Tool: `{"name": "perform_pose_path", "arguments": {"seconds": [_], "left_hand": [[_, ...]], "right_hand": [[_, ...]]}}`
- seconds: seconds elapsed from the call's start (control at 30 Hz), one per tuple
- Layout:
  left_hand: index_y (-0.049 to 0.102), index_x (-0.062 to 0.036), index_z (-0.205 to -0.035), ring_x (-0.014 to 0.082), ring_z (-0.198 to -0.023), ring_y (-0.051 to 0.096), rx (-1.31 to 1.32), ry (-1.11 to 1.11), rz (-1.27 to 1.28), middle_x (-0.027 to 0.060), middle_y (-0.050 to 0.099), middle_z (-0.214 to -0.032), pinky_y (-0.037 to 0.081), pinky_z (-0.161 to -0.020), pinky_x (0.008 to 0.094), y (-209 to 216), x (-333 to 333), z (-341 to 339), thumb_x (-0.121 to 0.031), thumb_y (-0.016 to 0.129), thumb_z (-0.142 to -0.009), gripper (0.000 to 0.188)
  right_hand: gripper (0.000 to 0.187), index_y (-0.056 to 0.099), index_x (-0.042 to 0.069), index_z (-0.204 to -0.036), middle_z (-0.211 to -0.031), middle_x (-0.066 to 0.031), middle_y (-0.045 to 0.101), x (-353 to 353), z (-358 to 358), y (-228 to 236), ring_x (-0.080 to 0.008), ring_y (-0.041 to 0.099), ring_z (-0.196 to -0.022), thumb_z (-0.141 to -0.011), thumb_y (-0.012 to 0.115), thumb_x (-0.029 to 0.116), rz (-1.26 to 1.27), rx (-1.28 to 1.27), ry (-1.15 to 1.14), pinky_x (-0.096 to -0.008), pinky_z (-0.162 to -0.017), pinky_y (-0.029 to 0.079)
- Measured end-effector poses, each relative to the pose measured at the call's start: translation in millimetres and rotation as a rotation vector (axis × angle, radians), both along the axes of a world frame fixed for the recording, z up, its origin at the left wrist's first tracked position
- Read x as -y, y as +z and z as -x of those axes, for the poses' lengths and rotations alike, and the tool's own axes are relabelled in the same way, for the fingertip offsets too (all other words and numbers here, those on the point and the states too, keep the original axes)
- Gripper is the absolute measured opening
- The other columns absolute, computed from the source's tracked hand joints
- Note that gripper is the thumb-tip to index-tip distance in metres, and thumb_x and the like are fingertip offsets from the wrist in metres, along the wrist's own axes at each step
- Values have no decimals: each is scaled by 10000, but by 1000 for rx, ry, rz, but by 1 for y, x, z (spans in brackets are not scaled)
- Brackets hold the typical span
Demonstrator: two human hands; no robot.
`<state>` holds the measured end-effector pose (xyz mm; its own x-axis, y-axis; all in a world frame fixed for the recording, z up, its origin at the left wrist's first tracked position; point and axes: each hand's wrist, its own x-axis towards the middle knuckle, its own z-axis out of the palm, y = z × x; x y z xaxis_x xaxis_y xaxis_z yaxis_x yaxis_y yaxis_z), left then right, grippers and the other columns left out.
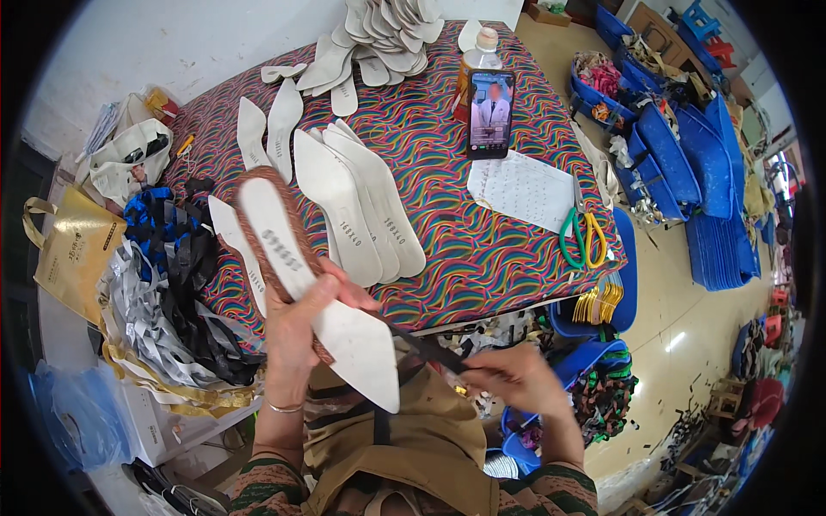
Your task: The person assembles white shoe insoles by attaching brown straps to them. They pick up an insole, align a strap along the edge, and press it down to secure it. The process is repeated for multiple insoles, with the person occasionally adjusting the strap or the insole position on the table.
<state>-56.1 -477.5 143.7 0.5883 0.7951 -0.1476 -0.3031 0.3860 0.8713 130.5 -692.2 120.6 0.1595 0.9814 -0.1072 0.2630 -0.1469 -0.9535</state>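
In front of my body, my left hand point(297, 327) grips a long white shoe insole point(357, 348) with a pointed end. A brown textured piece point(298, 215) lies behind it and shows along its edges. My right hand point(516, 374), blurred by motion, is closed on a black strip point(434, 351) that runs up toward the insole's far side; its other end is hidden. Just beyond my left hand, a fanned stack of white insoles point(344, 202) rests on the patterned cloth. One more insole point(234, 241) lies partly behind the piece I hold.
On the patterned tablecloth point(447, 301) are insole piles point(379, 43), a phone point(490, 116) propped against a bottle point(484, 52), a paper sheet point(525, 191) and scissors point(583, 232). Strips point(163, 301) hang at the left edge. Blue baskets point(667, 163) stand on the floor at right.
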Motion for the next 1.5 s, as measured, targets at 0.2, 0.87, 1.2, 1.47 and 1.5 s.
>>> {"name": "perform_pose_path", "arguments": {"seconds": [0.2, 0.87, 1.2, 1.47, 1.5], "left_hand": [[554, -20, -1002, 235, -795, 647, 175, 311, 117, 63, 596, -772, 575, -696, 421, -16, -35, 26, -162, 576, -963, 148], [564, -54, -1069, 195, -938, 593, 235, 340, 380, 24, 587, -863, 533, -840, 337, -58, -13, 11, -178, 619, -944, 184], [577, -65, -1045, 183, -958, 613, 469, 218, 633, 17, 607, -866, 614, -822, 395, -50, -6, 15, -175, 596, -945, 150], [568, -82, -1032, 188, -908, 608, 393, 264, 511, 18, 605, -846, 561, -809, 343, -42, 9, 11, -206, 586, -964, 142], [567, -84, -1034, 190, -904, 608, 353, 287, 490, 20, 605, -843, 548, -811, 340, -41, 11, 11, -209, 587, -965, 145]], "right_hand": [[97, 714, -37, -847, -637, -62, 662, 42, -105, 49, -94, 610, -520, -761, 754, -15, 284, -57, -160, -220, -474, 463], [274, 549, 42, -1161, -896, -115, 579, -94, -69, -13, -213, 581, -835, -982, 488, 240, -205, 246, -534, -334, -772, 458], [234, 541, 35, -1135, -799, -49, 572, -93, 92, -32, -65, 408, -591, -1008, 497, 227, -128, -1147, -277, -214, -535, 317], [171, 564, 32, -1106, -779, -41, 580, -107, 98, -25, -56, 448, -593, -979, 565, 147, -215, -1241, -290, -206, -526, 338], [161, 566, 33, -1093, -772, -34, 575, -108, 97, -22, -52, 445, -587, -978, 566, 146, -211, -1238, -301, -206, -523, 334]]}}
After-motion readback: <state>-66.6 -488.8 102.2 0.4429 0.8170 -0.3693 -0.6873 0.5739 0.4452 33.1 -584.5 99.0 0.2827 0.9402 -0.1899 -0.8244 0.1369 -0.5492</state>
